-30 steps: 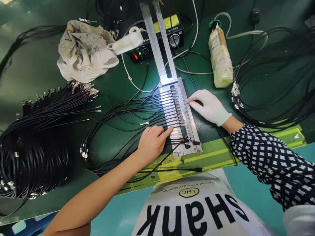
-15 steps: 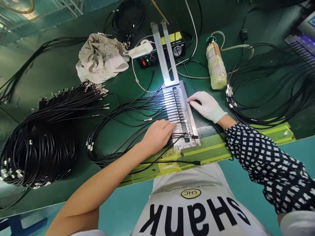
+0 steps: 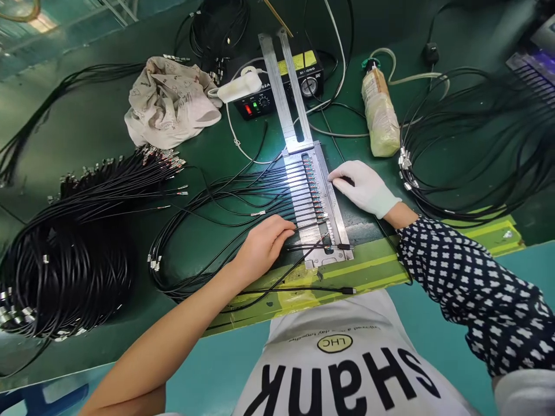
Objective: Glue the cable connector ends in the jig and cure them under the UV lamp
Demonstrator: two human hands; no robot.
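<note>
A metal fixture (image 3: 340, 216) lies on the bench with a row of thin black cables (image 3: 269, 188) laid side by side across it. Their stripped ends with small coloured wires line up along its slot. My bare left hand (image 3: 262, 245) is closed at the fixture's left edge, thumb and forefinger pinching a black cable that runs onto the lower part. On the other side my right hand (image 3: 362, 186), in a white glove, has thumb and forefinger drawn together against the fixture's right edge. Just below my left hand, a cable with a black plug (image 3: 344, 247) crosses the fixture's near end.
Behind stands a black control box (image 3: 277, 95). A wrapped bottle (image 3: 381, 115) is at its right, a crumpled cloth (image 3: 171, 104) at its left. Cable bundles (image 3: 82, 260) fill the left side; more cables (image 3: 468, 150) lie right. Yellow-green tape (image 3: 377, 268) covers the front edge.
My left hand has drawn back left, off the fixture's cable row, with its fingers now pinched at a cable. My right hand stays at the fixture's right edge.
</note>
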